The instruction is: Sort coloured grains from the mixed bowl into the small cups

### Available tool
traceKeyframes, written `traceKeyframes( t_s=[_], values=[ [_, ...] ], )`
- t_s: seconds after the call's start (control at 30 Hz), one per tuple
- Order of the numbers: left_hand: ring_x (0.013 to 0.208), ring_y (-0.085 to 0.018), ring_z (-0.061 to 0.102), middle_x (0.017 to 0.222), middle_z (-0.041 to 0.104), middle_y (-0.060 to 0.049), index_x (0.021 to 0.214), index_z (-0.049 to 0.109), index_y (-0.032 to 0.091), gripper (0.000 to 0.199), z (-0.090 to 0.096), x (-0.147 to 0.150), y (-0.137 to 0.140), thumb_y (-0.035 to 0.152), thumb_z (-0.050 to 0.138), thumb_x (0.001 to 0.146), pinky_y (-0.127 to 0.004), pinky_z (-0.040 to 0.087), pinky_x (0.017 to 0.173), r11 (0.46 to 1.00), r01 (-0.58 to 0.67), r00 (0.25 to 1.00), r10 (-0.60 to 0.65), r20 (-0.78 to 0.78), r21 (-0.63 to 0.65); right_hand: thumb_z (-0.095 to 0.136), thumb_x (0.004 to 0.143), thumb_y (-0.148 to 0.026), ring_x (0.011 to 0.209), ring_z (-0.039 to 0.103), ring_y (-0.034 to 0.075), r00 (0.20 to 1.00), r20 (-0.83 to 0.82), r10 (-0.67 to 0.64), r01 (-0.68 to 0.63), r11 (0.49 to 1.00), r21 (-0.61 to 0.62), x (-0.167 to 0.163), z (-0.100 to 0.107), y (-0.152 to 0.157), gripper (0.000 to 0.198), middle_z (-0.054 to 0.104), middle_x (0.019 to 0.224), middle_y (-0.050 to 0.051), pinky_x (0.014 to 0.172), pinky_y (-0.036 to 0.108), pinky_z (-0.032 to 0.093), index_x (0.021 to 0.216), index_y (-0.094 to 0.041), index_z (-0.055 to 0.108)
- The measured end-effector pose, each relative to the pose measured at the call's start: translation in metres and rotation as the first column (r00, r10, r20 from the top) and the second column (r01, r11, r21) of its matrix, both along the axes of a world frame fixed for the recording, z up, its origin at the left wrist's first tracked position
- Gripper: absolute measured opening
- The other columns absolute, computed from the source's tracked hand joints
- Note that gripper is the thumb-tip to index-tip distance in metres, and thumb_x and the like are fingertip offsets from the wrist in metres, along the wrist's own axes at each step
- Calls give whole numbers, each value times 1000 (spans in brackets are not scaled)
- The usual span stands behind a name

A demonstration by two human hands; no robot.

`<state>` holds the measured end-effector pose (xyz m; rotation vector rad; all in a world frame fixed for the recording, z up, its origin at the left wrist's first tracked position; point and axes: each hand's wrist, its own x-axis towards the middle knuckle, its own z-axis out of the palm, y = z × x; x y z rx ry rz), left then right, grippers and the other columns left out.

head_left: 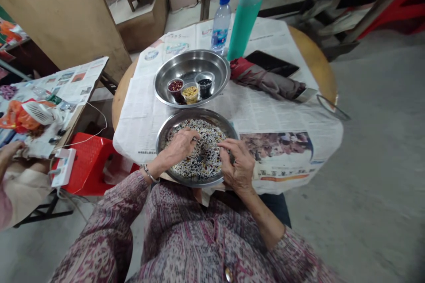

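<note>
A steel bowl (214, 116) close to my body holds mixed small grains (209, 131), mostly white with dark, yellow and reddish ones among them. Over its left side, my left hand (179, 146) has curled fingers with the tips pinched together. My right hand (237, 163) is at the bowl's right side, thumb and forefinger closed in a pinch. Whatever either pinch holds is too small to name. Just beyond stands a second steel bowl (172, 67) with three clear cups: dark red beans (175, 86), yellow grains (190, 93) and black beans (205, 83).
Newspaper (139, 110) covers the round table. Behind the bowls stand a water bottle (221, 24) and a tall teal bottle (247, 15). A folded umbrella (265, 79) and a dark phone-like slab (274, 63) lie right. A red stool (89, 163) with a power strip (64, 167) and another person's hand (13, 148) are left.
</note>
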<state>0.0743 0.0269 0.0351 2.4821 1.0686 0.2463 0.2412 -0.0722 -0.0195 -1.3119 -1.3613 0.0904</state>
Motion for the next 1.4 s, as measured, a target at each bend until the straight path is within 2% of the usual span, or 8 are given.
traceKeyframes(
  t_s=[0.17, 0.37, 0.5, 0.7, 0.83, 1.0, 1.2, 1.4],
  values=[
    [95, -16, 63, 101, 69, -5, 106, 66, 16, 18, 6, 12, -13, 13, 55, 93, -31, 51, 93, 953, 297, 953, -293, 72, -56, 52, 92, -18, 93, 65, 19, 1000, -19, -15, 15, 1000, 4, -1, 3, 0, 19, 68, 99, 6, 85, 37, 53, 99, -23, 68],
    [135, -27, 39, 145, 50, -8, 121, 61, 22, 35, 3, 23, -5, 21, 66, 86, -49, 38, 113, 874, 479, 875, -467, -125, 89, 49, 94, -20, 96, 63, 20, 998, -47, -39, 40, 999, 14, -2, 5, -1, 20, 66, 101, 7, 88, 39, 52, 100, -23, 69],
    [131, -27, 44, 134, 54, -9, 120, 62, 21, 28, 2, 32, 10, 22, 58, 93, -47, 40, 110, 894, 418, 902, -387, -192, 162, 50, 94, -23, 95, 63, 21, 998, -44, -47, 47, 999, -6, -2, 5, -1, 20, 66, 100, 7, 87, 40, 52, 100, -23, 69],
    [90, -18, 60, 108, 59, -9, 111, 62, 16, 30, 21, 13, 12, 8, 37, 98, -32, 52, 79, 979, 83, 948, -20, -318, 185, 50, 94, -20, 94, 63, 20, 998, -47, -33, 33, 999, 1, -2, 4, 0, 20, 67, 99, 7, 86, 38, 52, 99, -23, 69],
    [104, -24, 57, 123, 54, -13, 120, 58, 18, 24, 38, -22, -9, 22, 44, 101, -36, 53, 83, 977, -53, 940, 119, -321, 206, 52, 93, -19, 94, 63, 20, 999, -43, -27, 27, 1000, 14, -2, 5, -1, 19, 66, 98, 6, 85, 37, 52, 100, -23, 69],
    [119, -34, 50, 133, 47, -14, 135, 46, 23, 68, 42, -47, -43, 44, 79, 78, -46, 54, 89, 999, -30, 938, 39, -345, 30, 52, 93, -19, 93, 64, 20, 999, -39, -23, 23, 1000, -8, -1, 3, -1, 19, 67, 99, 6, 85, 37, 52, 100, -24, 69],
    [96, -18, 61, 105, 59, -5, 110, 60, 20, 22, 12, -15, -51, 9, 50, 93, -37, 54, 91, 987, 98, 992, -108, -70, -123, 52, 92, -19, 93, 63, 20, 1000, -16, -15, 15, 1000, 9, 0, 1, -1, 19, 67, 99, 6, 85, 38, 52, 100, -23, 69],
    [117, -22, 54, 124, 58, -7, 121, 58, 20, 26, 10, 13, -26, 19, 56, 95, -43, 47, 103, 993, 72, 997, -76, 30, 95, 52, 92, -20, 93, 64, 21, 999, -24, -23, 23, 1000, -10, -1, 3, -1, 19, 67, 98, 6, 85, 38, 53, 98, -24, 70]
  ],
)
